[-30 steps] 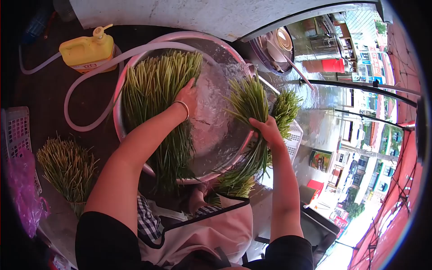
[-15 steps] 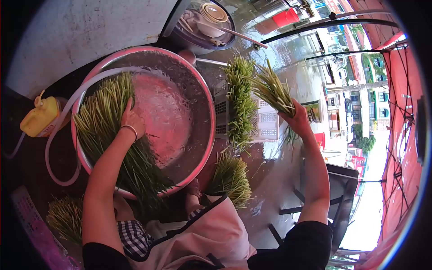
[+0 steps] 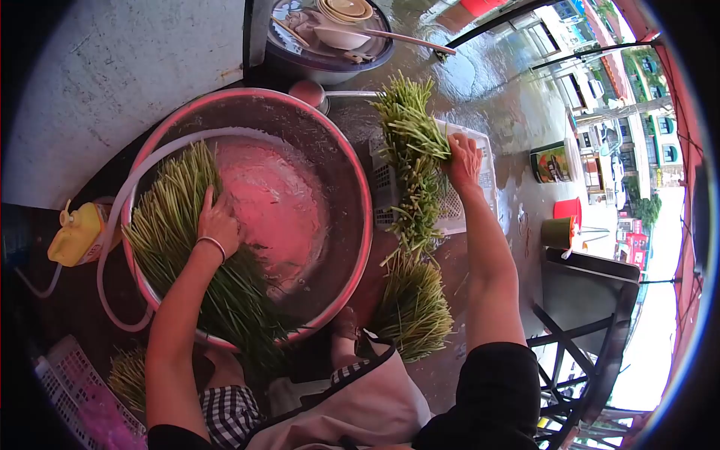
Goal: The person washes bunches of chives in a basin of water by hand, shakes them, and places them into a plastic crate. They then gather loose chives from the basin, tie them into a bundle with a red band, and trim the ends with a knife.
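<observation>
A large round metal basin [image 3: 346,150] stands on my left with water and a thick pile of long green chives [image 3: 176,187] against its left side. My left hand [image 3: 217,223] is on this pile, index finger stretched along the stalks, the other fingers bent at the pile's edge and partly hidden. On my right, more chives [image 3: 416,191] lie across a white plastic crate [image 3: 481,146]. My right hand [image 3: 463,161] is closed on a bunch of chives [image 3: 424,139] lying on top of them, pale stalk ends toward the far side.
A pale hose [image 3: 161,154] runs over the basin's rim near a yellow jug [image 3: 79,234]. Another chive bundle [image 3: 416,311] stands by my foot. A ladle [image 3: 309,94] and a tub of bowls [image 3: 330,71] sit farther off. A dark folding table [image 3: 592,296] stands right on wet ground.
My right hand has lowered the bunch of chives from the right onto the chives over the crate. My left hand stays on the pile in the basin. The view has shifted slightly.
</observation>
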The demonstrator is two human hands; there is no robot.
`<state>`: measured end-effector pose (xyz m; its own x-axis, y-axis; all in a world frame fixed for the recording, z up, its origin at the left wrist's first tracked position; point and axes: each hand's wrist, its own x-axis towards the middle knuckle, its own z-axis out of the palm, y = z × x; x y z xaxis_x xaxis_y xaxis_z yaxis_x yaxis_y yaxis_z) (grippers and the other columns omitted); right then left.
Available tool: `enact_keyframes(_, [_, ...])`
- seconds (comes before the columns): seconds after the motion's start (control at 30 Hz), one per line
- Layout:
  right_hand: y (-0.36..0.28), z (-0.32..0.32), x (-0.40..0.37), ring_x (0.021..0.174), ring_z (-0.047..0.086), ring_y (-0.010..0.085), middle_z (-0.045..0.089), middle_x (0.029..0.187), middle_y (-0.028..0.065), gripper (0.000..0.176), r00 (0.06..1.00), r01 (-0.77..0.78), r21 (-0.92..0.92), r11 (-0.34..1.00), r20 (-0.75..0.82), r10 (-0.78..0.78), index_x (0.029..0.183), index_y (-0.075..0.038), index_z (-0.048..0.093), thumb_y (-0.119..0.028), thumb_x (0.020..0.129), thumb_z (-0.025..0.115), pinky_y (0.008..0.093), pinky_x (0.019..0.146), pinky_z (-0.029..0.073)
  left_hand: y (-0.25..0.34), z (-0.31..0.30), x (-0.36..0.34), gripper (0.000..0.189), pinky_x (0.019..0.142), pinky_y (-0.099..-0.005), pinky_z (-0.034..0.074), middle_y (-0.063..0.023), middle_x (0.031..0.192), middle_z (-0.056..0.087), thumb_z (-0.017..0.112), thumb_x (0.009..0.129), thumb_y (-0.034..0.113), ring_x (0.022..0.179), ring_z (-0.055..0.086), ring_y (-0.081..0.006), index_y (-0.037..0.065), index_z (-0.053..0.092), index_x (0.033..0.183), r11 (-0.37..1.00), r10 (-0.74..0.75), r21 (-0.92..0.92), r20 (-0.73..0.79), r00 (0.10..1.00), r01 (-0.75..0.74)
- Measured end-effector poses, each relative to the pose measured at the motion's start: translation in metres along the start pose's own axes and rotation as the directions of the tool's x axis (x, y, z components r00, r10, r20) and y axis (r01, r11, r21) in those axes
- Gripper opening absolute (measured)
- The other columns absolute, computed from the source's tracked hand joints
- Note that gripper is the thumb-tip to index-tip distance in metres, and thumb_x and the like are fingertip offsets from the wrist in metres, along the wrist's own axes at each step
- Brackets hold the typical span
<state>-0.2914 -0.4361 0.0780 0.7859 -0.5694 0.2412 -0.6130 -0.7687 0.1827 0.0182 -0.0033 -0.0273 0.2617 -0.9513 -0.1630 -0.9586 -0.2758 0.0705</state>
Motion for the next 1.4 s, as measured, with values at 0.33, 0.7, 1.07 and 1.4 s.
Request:
enact_keyframes(0.33, [0.010, 0.009, 0.002, 0.093, 0.067, 0.0313, 0.070, 0.099, 0.0153, 0.046, 0.932, -0.232, 0.567, 0.790, 0.363, 0.013, 0.110, -0.006, 0.064, -0.010, 0.067, 0.080, 0.0389, 0.085, 0.052, 0.003, 0.008, 0.002, 0.024, 0.120, -0.0552, 0.011, -0.0179, 0.124, 0.060, 0.068, 0.077, 0.025, 0.132, 0.043, -0.0305, 0.004, 0.075, 0.087, 0.986, 0.013, -0.163, -0.111, 0.994, -0.031])
enact_keyframes(0.7, [-0.015, -0.060, -0.006, 0.102, 0.057, 0.0189, 0.052, 0.123, 0.0110, 0.087, 0.873, -0.439, 0.702, 0.561, 0.480, 0.082, 0.149, -0.005, 0.037, -0.018, 0.073, 0.080, 0.0332, 0.088, 0.050, 0.009, -0.002, -0.002, 0.022, 0.119, -0.0572, 0.013, -0.0149, 0.115, 0.059, 0.071, 0.075, 0.023, 0.128, 0.047, -0.0309, 0.007, 0.070, 0.090, 0.983, 0.048, -0.163, -0.217, 0.975, -0.084])
enact_keyframes(1.07, [-0.020, -0.046, -0.023, 0.091, 0.059, 0.0138, 0.059, 0.115, 0.0091, 0.064, 0.878, -0.395, 0.916, -0.068, 0.398, 0.267, 0.139, -0.005, 0.049, -0.031, 0.086, 0.074, 0.0286, 0.079, 0.050, 0.010, -0.005, -0.003, 0.020, 0.119, -0.0582, 0.013, -0.0148, 0.116, 0.059, 0.074, 0.073, 0.021, 0.131, 0.045, -0.0299, 0.007, 0.067, 0.085, 0.979, 0.046, -0.186, -0.214, 0.976, -0.087])
enact_keyframes(1.4, [-0.020, -0.040, -0.018, 0.068, 0.059, 0.0090, 0.062, 0.097, 0.0030, 0.028, 0.861, -0.277, 0.888, 0.366, 0.061, 0.505, 0.107, -0.009, 0.064, -0.005, 0.081, 0.075, 0.0241, 0.054, 0.052, 0.011, -0.009, -0.004, 0.019, 0.118, -0.0572, 0.014, -0.0135, 0.113, 0.059, 0.073, 0.074, 0.022, 0.128, 0.046, -0.0289, 0.007, 0.068, 0.085, 0.982, 0.049, -0.168, -0.207, 0.977, -0.084])
